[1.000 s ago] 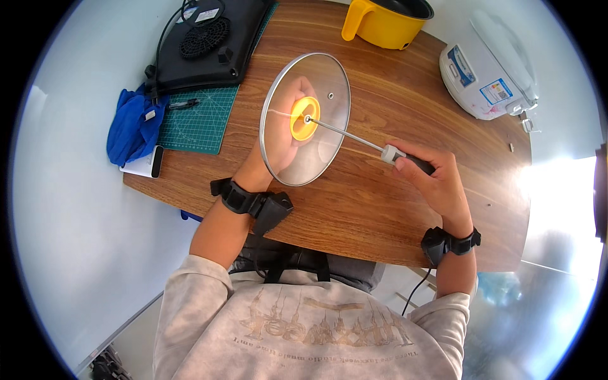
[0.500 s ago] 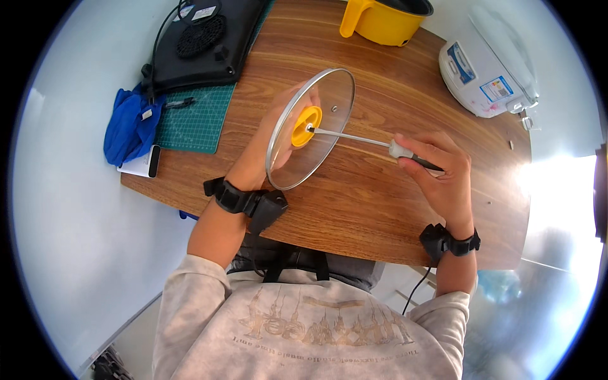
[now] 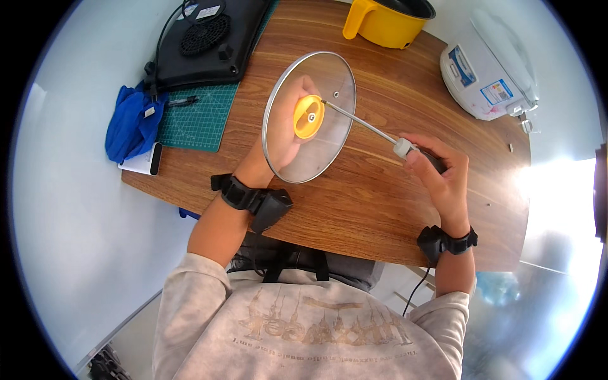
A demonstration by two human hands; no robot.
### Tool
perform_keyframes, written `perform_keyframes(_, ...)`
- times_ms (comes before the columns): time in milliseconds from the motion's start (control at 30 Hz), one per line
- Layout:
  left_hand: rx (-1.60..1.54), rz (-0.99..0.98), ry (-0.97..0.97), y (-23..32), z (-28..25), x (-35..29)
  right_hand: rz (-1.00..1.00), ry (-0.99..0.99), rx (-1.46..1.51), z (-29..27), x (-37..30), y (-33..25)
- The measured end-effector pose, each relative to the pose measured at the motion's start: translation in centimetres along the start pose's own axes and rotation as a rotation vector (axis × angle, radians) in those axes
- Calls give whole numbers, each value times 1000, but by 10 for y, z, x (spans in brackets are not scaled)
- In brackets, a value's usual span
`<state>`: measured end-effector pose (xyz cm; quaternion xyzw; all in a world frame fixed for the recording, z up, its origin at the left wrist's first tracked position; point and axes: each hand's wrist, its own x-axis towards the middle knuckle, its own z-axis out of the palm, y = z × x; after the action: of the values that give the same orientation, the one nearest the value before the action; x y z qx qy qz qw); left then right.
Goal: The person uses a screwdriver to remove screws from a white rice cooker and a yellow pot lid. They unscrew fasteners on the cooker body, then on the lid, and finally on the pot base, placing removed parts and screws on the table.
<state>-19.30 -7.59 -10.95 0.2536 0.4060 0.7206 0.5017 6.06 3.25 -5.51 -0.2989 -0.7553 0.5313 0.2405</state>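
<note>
My left hand is behind a round glass pot lid with a metal rim, its fingers closed around the yellow knob. The lid stands tilted on edge above the table, its inner side toward my right hand. A screw head shows at the centre of the knob. In my right hand is a screwdriver with a grey and black handle. Its shaft points up and left, and the tip lies in front of the glass at the knob's upper right edge, off the screw; I cannot tell whether it touches.
A yellow pot stands at the far edge of the wooden table. A white rice cooker is at the far right. On the left lie a black appliance, a green cutting mat, a blue cloth and a white box-like device.
The screwdriver tip has come off the screw at the knob's centre and moved up and right. My left hand has raised the lid slightly and turned its inner face more into view.
</note>
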Motion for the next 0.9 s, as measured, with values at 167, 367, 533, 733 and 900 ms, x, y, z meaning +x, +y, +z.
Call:
perform_keyframes(167,135,109,96,1,7,-2,22,-29,17,-2,2,5)
perform_keyframes(367,4,40,73,7,10,-4,86,-67,20,-1,1,0)
perform_keyframes(533,46,52,130,6,15,-4,118,-93,11,-2,2,0)
perform_keyframes(733,58,58,95,5,12,-4,24,-97,10,1,2,9)
perform_keyframes(900,74,51,117,7,15,-5,12,-66,-33,2,2,9)
